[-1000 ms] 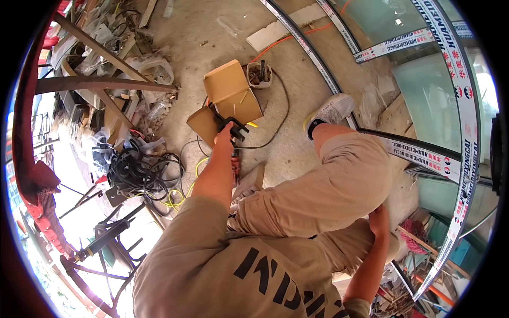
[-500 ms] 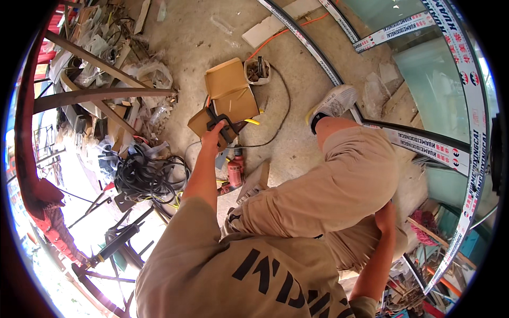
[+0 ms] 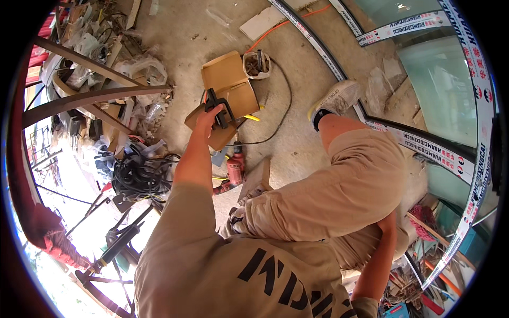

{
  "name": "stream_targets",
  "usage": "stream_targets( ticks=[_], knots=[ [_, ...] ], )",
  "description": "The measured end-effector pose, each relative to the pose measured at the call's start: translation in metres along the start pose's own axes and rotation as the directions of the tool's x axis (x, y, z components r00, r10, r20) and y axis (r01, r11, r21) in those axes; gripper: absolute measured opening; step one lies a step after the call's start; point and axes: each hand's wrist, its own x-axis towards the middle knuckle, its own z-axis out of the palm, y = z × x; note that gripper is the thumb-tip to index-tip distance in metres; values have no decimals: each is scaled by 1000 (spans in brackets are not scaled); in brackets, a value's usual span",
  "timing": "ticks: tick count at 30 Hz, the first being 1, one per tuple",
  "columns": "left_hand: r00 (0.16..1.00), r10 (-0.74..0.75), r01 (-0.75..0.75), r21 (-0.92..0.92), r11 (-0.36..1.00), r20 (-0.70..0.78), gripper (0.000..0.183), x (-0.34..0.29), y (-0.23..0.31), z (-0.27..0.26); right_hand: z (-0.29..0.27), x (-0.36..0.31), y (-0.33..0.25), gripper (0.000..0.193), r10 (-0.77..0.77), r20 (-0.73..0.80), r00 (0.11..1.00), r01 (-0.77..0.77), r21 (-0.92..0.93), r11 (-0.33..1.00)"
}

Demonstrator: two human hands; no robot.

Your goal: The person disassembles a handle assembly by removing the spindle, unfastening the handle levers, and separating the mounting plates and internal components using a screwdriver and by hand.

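Observation:
My left hand is closed round a black U-shaped handle, held over the open cardboard box. A brown cardboard flap or second box shows beneath the hand. Just below lies a red power drill, its chuck toward the box, near a wooden block. Down by my bent leg, my right hand rests against the trouser cloth, its fingers hidden under the thigh.
A small white bucket of metal bits stands beside the box. Coiled black cables and scrap piles lie left. Taped window frames with glass stand right. An orange cord and a black cable cross the concrete.
My left hand has lifted the black handle slightly up, and it has turned to a more upright angle. The view has shifted a little. My right hand stays by the leg.

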Motion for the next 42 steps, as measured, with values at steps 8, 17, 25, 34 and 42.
stream_targets(
  ticks=[8,17,25,34,42],
  knots=[
    [997,-62,63,-31,998,41,56,4,-15,13,18,6,19,76,-24,-10,1000,26,266,964],
    [927,374,-374,-57,926,-6,43,-58,-47,-15,10,11,-4,65,-64,12,998,62,124,990],
    [870,467,-487,123,865,160,54,-133,21,41,12,0,-2,77,-4,-11,1000,6,203,979],
    [873,329,-376,70,924,360,58,-93,90,151,21,-19,29,82,101,11,995,-102,138,985],
    [921,240,-355,408,841,306,66,-40,84,159,25,-34,45,89,106,3,994,-104,225,969]
  ],
)
